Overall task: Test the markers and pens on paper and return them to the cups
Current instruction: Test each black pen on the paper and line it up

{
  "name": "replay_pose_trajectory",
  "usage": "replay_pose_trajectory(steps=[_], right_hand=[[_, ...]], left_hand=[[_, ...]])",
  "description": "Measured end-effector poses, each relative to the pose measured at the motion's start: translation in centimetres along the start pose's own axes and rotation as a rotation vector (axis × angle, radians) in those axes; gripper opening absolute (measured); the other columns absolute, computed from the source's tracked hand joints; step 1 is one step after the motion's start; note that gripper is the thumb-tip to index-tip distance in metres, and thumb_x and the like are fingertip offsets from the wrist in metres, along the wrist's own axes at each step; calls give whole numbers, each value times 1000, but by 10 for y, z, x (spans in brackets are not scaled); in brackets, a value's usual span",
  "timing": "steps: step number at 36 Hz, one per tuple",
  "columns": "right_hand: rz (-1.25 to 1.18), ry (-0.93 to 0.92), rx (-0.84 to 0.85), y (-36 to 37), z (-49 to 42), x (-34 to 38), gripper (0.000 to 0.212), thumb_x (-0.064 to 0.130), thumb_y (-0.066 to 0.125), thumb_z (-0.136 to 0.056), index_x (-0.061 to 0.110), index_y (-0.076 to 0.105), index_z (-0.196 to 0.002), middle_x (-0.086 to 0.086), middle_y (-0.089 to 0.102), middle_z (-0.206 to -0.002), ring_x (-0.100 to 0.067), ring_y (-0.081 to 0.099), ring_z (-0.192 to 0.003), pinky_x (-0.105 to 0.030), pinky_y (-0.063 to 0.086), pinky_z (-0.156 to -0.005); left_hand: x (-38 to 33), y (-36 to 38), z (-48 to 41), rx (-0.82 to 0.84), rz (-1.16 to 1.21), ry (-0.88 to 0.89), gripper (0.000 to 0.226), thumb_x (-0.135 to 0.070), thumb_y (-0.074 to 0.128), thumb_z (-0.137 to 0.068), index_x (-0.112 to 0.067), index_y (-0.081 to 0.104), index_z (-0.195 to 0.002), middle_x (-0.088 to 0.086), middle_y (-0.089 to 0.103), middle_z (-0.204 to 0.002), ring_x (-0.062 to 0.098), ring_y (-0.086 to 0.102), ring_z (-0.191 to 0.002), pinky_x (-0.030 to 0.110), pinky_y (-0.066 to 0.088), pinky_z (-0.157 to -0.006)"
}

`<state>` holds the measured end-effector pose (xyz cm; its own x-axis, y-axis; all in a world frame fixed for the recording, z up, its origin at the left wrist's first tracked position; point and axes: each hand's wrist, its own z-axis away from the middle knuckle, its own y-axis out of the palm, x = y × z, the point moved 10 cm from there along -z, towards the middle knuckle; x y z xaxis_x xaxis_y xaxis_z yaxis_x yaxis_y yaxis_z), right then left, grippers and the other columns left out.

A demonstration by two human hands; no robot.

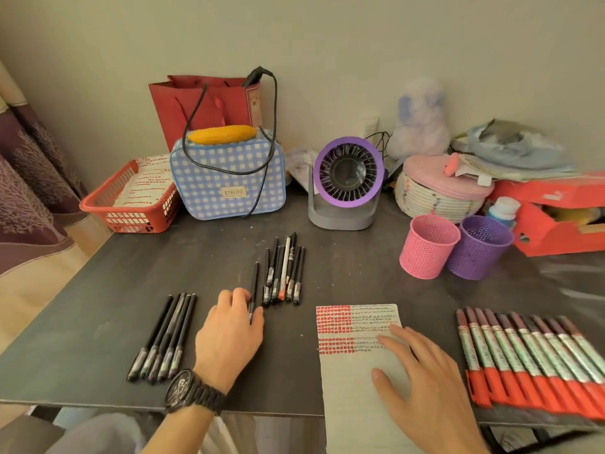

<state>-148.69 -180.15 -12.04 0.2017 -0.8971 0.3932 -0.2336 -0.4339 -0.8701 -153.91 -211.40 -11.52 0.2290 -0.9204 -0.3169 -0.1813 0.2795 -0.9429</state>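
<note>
My left hand (229,335), with a dark watch on the wrist, pinches a single black pen (253,285) lying beside a loose group of pens (284,273) at the table's middle. Several more black pens (163,339) lie in a row to its left. My right hand (422,371) rests flat, fingers spread, on a sheet of paper (350,388) marked with red and dark test strokes. A row of red-capped markers (530,355) lies at the right. A pink mesh cup (429,245) and a purple mesh cup (479,247) stand upright behind the paper.
Along the wall stand a red basket (131,204), a blue checked bag (229,178) with a black cable over it, a purple desk fan (347,185), a woven lidded basket (442,191) and a red box (556,217). The paper overhangs the dark table's front edge.
</note>
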Motion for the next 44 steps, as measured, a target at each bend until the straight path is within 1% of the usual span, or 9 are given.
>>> replay_pose_trajectory(steps=[10, 15, 20, 27, 31, 34, 37, 40, 44], right_hand=[[69, 33, 81, 9, 1, 0, 56, 59, 44, -87, 30, 68, -128, 9, 58, -144, -21, 54, -133, -34, 30, -108], [42, 14, 95, 9, 2, -1, 55, 63, 44, -87, 36, 65, -130, 16, 53, -146, -14, 45, -140, -31, 30, -110], [1, 9, 95, 9, 2, -2, 52, 66, 47, -86, 41, 63, -128, 20, 52, -142, -9, 41, -140, -28, 26, -110], [-63, 9, 27, 0, 0, 2, 48, 61, 53, -84, 35, 68, -122, 15, 58, -135, -13, 49, -134, -37, 37, -109], [-460, 85, -79, -22, 4, -6, 37, 53, 59, -85, 34, 72, -114, 20, 66, -123, -9, 52, -129, -39, 41, -107], [-935, 126, 62, -23, 10, -3, 37, 42, 65, -86, 28, 71, -120, 4, 71, -122, -14, 61, -121, -33, 48, -101], [-1281, 227, 191, -17, 21, 10, 40, 48, 68, -87, 16, 75, -111, -9, 71, -89, -23, 67, -90, -32, 53, -85], [-1264, 354, 197, -7, 33, 15, 57, 69, 74, -75, 15, 76, -95, -6, 62, -67, -21, 60, -67, -28, 52, -68], [-1256, 356, 211, -2, 45, 32, 42, 58, 70, -84, 16, 75, -91, -6, 62, -65, -22, 57, -60, -27, 46, -55]], left_hand=[[6, -4, 0, -101, 16, -4, 18, -31, 44, -104, -15, 53, -105, 4, 58, -94, 25, 59, -77, 37, 48, -63], [22, -1, 5, -91, 280, -81, 12, -30, 43, -104, -26, 54, -101, -8, 60, -88, 13, 55, -75, 33, 40, -69], [16, 3, 39, -75, 638, -68, 23, -30, 39, -104, -36, 58, -91, -7, 59, -64, 10, 50, -54, 27, 39, -53], [-38, 30, 93, 250, 1020, 11, 41, -57, 39, -97, -28, 69, -99, -10, 38, -61, 13, 30, -58, 33, 27, -56], [-65, 32, 115, 362, 1013, 82, 49, -60, 33, -103, -33, 73, -101, -13, 37, -61, 6, 33, -57, 22, 30, -56], [-80, 28, 128, 412, 994, 145, 51, -61, 28, -103, -35, 73, -101, -12, 39, -60, 4, 37, -56, 13, 33, -57], [-93, 27, 136, 485, 993, 183, 52, -61, 29, -103, -34, 72, -98, -11, 38, -60, 7, 34, -57, 16, 30, -56], [-100, 28, 141, 533, 982, 198, 51, -64, 30, -101, -35, 71, -93, -12, 42, -58, 6, 36, -56, 15, 32, -57], [-111, 26, 148, 547, 863, 316, 52, -73, 31, -96, -38, 66, -84, -15, 49, -61, 3, 42, -58, 16, 33, -59]])
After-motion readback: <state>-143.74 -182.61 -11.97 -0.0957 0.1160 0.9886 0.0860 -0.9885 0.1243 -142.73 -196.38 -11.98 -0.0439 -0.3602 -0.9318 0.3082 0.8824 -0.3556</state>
